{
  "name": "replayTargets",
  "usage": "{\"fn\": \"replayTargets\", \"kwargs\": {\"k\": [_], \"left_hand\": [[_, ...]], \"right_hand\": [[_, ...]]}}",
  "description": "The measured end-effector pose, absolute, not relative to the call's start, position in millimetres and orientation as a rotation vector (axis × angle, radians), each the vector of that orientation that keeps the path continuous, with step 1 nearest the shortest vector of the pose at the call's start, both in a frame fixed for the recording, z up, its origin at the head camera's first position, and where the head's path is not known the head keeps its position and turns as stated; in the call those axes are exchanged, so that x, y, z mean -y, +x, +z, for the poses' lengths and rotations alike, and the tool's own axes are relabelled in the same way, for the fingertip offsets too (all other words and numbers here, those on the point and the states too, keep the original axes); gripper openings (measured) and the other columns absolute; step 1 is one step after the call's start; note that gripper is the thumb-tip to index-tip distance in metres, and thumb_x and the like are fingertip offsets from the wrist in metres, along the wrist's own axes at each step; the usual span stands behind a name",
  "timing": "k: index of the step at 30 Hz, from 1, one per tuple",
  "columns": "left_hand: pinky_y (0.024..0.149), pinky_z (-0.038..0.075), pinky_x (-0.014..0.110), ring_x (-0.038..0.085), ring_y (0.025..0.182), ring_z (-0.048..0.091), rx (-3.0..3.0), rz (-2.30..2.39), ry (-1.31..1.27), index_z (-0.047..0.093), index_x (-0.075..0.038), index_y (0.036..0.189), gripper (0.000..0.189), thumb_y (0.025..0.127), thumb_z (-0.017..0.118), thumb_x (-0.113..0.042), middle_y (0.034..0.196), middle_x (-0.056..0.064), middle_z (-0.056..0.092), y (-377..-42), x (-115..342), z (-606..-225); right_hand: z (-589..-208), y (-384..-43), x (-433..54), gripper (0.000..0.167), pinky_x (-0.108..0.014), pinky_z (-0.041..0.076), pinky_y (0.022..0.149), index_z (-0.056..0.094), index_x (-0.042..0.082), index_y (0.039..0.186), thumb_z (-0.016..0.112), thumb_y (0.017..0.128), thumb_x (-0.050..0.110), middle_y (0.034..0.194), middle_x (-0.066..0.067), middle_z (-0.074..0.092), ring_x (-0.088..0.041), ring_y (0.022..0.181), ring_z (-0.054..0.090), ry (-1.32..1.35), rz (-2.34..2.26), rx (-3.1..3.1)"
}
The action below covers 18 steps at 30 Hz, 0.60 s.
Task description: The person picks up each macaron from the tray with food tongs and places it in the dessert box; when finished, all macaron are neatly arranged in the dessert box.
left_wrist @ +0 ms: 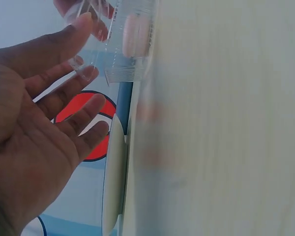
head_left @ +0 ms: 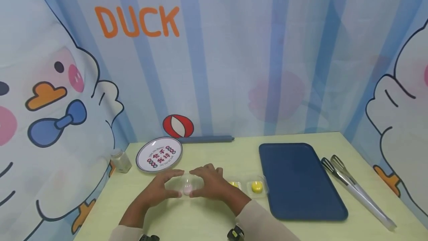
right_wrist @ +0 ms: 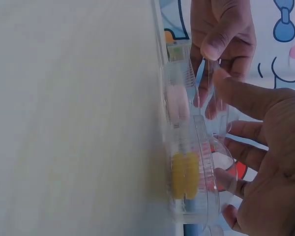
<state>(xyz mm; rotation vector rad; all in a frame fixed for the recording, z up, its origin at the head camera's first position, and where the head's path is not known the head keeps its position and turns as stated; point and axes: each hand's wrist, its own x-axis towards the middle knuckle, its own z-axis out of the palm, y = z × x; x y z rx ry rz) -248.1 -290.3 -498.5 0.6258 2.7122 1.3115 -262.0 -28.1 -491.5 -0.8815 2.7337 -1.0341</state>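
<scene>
A pink macaron (left_wrist: 135, 35) sits in a small clear plastic box (left_wrist: 119, 73) on the table, between both hands. Over this box, a clear plastic lid (right_wrist: 220, 115) is held by its opposite sides. My left hand (head_left: 155, 192) pinches one side between thumb and index finger, its other fingers spread in the left wrist view. From the other side my right hand (head_left: 214, 185) pinches the lid with thumb and fingers. Right of it stand clear boxes with yellow macarons (head_left: 256, 187), one partly hidden behind the right wrist.
A dark blue tray (head_left: 297, 181) lies at the right, with metal tongs (head_left: 357, 192) beyond it. At the back left are a white plate (head_left: 158, 155) with red lettering, a small glass jar (head_left: 121, 161) and a blue rod (head_left: 207, 139) along the curtain (head_left: 227, 55).
</scene>
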Motion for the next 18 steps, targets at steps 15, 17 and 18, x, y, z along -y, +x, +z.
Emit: {"fn": "replayTargets", "kwargs": {"k": [15,17,18], "left_hand": [[0.126,0.037,0.073,0.051,0.151,0.052,-2.653,1.345,0.617,0.069,-0.008,0.145,0.064,0.086,0.092,-0.015,0.155,0.020,0.064,-253.7,298.0,-517.4],[0.126,0.036,0.073,0.051,0.152,0.051,-2.646,1.351,0.611,0.069,-0.008,0.145,0.064,0.086,0.092,-0.015,0.156,0.020,0.064,-254.3,298.3,-518.5],[0.127,0.036,0.073,0.050,0.152,0.051,-2.643,1.354,0.608,0.069,-0.008,0.145,0.064,0.086,0.092,-0.015,0.156,0.020,0.064,-254.4,298.4,-518.8]], "right_hand": [[-504.4,-259.4,35.7,0.069,-0.045,0.032,0.096,0.070,0.019,0.147,0.093,0.086,0.043,0.144,0.004,0.072,-0.020,0.128,0.053,-0.917,-0.858,-2.862],[-503.5,-259.0,35.8,0.069,-0.046,0.032,0.096,0.070,0.019,0.147,0.093,0.086,0.043,0.145,0.004,0.072,-0.021,0.129,0.053,-0.915,-0.852,-2.864],[-503.2,-259.0,35.8,0.068,-0.046,0.032,0.095,0.070,0.019,0.147,0.092,0.087,0.043,0.145,0.004,0.072,-0.021,0.129,0.053,-0.911,-0.843,-2.868]]}}
